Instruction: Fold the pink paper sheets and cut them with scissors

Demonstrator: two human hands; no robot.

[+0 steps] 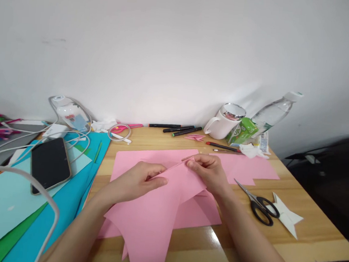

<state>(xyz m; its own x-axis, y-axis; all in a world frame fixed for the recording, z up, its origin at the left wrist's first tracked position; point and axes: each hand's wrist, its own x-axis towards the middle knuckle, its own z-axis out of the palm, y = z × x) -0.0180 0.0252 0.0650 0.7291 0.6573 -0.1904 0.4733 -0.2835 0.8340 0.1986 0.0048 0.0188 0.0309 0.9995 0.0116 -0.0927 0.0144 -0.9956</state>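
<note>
A folded piece of pink paper (154,219) is held up between my two hands, its lower end hanging toward the table's front edge. My left hand (141,179) grips the upper left of its folded edge between thumb and fingers. At the right end of that edge, my right hand (206,170) pinches the paper with thumb and fingertips. Beneath lie flat pink sheets (126,157) on the wooden table (194,255). To the right are scissors (261,208) with black handles, beside a white paper shape (286,218) with pointed ends.
Along the wall stand a white mug (224,123), a green box (243,131) and a tilted clear bottle (275,113). Several markers (179,129) lie at the back. On the left, a phone (51,165) and a white cable (53,206) rest over blue and green sheets (74,187).
</note>
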